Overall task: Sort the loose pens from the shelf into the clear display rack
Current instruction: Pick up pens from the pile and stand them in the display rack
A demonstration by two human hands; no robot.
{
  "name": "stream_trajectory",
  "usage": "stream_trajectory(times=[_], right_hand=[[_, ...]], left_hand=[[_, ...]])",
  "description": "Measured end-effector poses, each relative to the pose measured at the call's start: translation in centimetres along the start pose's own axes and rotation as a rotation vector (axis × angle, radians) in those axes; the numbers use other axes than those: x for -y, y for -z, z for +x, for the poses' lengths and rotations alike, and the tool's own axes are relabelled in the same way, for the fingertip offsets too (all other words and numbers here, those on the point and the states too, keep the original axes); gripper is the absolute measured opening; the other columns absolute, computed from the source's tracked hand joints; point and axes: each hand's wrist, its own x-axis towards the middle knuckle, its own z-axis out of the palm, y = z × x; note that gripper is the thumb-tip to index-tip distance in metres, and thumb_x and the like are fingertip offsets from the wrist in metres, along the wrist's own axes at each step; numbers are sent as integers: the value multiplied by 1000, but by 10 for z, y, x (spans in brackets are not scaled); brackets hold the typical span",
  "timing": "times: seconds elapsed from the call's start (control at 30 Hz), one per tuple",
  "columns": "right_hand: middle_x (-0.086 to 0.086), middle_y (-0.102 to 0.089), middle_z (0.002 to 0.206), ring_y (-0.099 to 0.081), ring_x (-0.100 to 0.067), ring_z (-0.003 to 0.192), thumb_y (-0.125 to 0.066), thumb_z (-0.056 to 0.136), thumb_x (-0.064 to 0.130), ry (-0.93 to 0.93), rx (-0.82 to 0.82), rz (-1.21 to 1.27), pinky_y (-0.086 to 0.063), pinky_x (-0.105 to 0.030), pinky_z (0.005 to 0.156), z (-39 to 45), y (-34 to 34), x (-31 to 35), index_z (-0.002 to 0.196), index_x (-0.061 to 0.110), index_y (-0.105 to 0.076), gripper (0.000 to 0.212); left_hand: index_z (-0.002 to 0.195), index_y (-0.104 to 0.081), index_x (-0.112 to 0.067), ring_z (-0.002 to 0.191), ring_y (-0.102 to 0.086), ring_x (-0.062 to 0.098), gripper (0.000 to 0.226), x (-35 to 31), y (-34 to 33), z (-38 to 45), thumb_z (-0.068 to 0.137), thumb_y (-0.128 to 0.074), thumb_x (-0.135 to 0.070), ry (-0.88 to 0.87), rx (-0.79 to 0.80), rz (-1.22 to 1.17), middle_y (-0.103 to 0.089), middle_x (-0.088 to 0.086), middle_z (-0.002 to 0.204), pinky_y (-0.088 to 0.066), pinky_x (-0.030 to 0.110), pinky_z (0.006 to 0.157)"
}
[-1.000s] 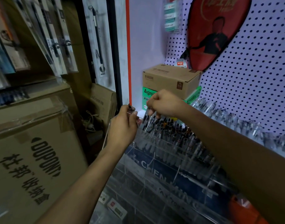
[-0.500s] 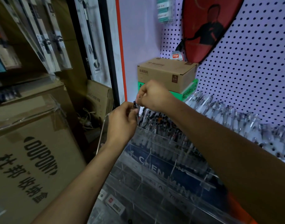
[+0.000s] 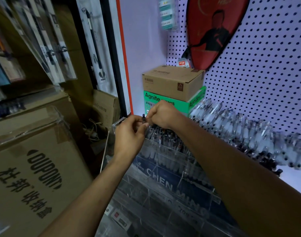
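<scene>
A: What are the hands doing?

B: The left hand (image 3: 129, 134) and the right hand (image 3: 161, 115) are meeting above the far left corner of the clear display rack (image 3: 163, 168). Both are curling their fingers around a small dark pen (image 3: 143, 119), which is standing upright between them, its top poking out above the fingertips. The left is pinching it from the near side, the right from the far side.

A: And the rack itself?

B: It is sitting just beneath the hands, a stepped acrylic stand with divided compartments. Its far row is holding dark-tipped pens (image 3: 165, 135) standing close together. The nearer compartments are showing blue lettering through the plastic.

A: Where are the loose pens?

B: A long heap of clear-barrelled pens (image 3: 240, 130) is lying on the shelf to the right of the rack, running along the foot of the pegboard (image 3: 266, 65).

A: Anything further out?

B: A brown carton (image 3: 172, 82) is resting on a green Agnite box (image 3: 153, 101) just beyond the hands. A red racket cover (image 3: 211, 28) is hanging on the pegboard. On the left, a large DUPONT cardboard box (image 3: 35, 168) is standing near.
</scene>
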Motion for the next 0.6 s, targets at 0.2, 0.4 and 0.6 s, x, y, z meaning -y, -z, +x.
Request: stream_trajectory(times=[0.2,0.4,0.6], right_hand=[[-4,-65,91,-58,-19,85,-67,83,5,46,65,-81,-40,-21,70,1,0,1,94,19,-76,20],[-5,-61,114,-54,-11,65,-73,85,17,10,45,92,-42,-23,58,-10,30,-18,119,18,-63,36],[-7,-67,114,-69,-20,85,-67,90,17,44,-63,31,-59,-38,78,-54,55,-40,103,18,-68,13]], left_hand=[[87,-63,-21,69,-56,-7,12,2,5,-3,86,-71,-13,-5,60,58,-59,-15,71,-41,2,63],[88,-72,-22,83,-63,17,5,12,3,4,84,-70,-25,-92,48,375,-64,-11,76,-48,45,94],[82,-74,-26,74,-60,15,14,4,3,8,90,-62,-24,-6,154,468,-64,-10,71,-46,45,98]])
